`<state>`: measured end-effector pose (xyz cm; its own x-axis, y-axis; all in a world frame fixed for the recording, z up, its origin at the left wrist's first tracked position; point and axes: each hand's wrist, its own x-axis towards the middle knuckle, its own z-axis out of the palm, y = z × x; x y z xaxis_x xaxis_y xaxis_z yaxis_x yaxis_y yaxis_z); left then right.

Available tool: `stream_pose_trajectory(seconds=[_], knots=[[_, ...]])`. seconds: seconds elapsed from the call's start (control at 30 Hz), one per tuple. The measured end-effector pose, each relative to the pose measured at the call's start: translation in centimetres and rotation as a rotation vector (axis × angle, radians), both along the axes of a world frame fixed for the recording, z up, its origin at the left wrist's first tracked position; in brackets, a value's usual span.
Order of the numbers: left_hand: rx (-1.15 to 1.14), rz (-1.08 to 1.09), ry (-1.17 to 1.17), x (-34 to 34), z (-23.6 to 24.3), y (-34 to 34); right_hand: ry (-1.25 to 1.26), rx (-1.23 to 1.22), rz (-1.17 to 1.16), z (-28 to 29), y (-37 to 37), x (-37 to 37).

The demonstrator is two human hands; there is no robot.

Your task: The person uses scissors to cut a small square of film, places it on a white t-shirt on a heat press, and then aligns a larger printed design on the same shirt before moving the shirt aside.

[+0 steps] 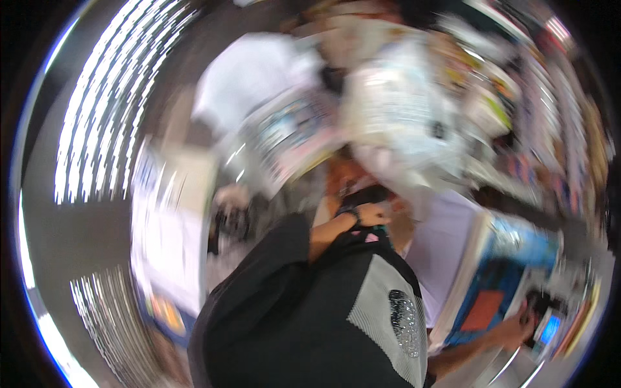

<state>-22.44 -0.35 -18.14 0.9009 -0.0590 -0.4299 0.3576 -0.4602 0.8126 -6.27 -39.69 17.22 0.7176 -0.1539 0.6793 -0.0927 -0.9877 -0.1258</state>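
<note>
The whole picture is smeared by motion. My left hand (373,213), with a dark band on its wrist, is bent in against my chest above my black shirt with a grey striped panel (381,304). Its fingers look curled next to a small dark, pink and teal thing (370,237); a grip is not clear. My right hand (519,328) reaches out at the lower right and rests against a dark device with a lit blue screen (550,326). The blur hides whether it holds the device.
A large flat blue and orange package (491,284) lies beside my right hand, with a pale sheet (443,252) to its left. Blurred shelves of colourful goods (517,97) fill the upper right. White papers or boxes (168,239) stand at the left. Light streaks (103,110) cross the upper left.
</note>
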Motion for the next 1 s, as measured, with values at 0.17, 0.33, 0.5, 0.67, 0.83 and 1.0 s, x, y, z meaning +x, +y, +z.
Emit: stream_pose_trajectory(seconds=[0.17,0.33,0.5,0.67,0.83,1.0], knots=[[-0.142,0.674,-0.148,-19.6,1.8,-5.9,0.049,-0.096,0.35,0.9,1.1,-1.7],[-0.067,1.124,-0.317,-34.7,8.0,-7.1,0.241,0.166,1.002,-1.2,11.3,-7.0],[0.32,1.482,-0.385,-48.3,9.4,-4.1,0.84,0.206,1.623,-6.3,26.0,-28.0],[0.612,1.741,-0.388,-66.5,11.5,5.3,1.189,-0.278,2.251,-6.3,35.7,-53.3],[1.049,1.999,-0.287,-90.3,8.7,16.3,1.184,-0.362,2.786,-14.3,48.8,-75.8],[1.345,1.659,0.438,-108.7,1.4,23.2,0.942,-0.294,3.011,-25.3,62.5,-99.9]])
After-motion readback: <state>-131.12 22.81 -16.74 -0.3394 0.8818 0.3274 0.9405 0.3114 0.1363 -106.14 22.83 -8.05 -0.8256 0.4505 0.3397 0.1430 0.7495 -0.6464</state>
